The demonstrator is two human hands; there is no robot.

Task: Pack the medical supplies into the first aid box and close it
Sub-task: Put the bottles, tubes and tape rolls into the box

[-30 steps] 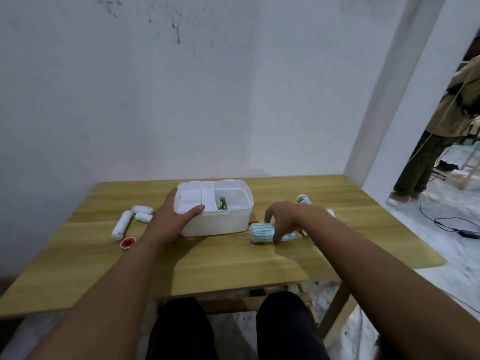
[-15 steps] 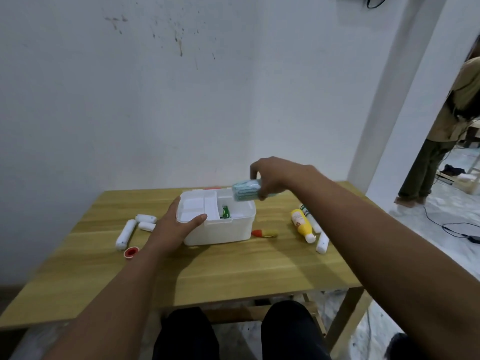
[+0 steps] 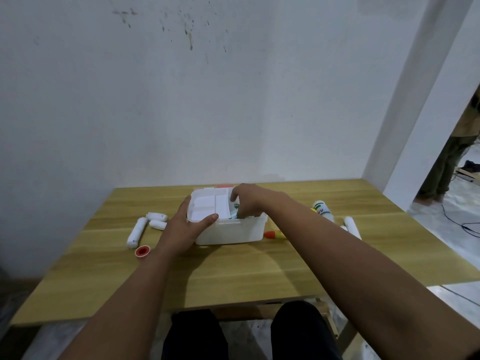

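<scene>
Down from mid-air, the right hand tucks the light-blue pack into the first aid box, fingers curled around it. The left hand grips the box's near corner. Bandage rolls and a bottle await packing.

A bare, plain workroom; a stained white wall fills the upper frame; a wooden table stands at centre; at right edge, a white pillar, a standing person, a black cable on pale floor.

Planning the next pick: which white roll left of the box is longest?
The roll ending beside the red ring; the other two are short stubs.
</scene>
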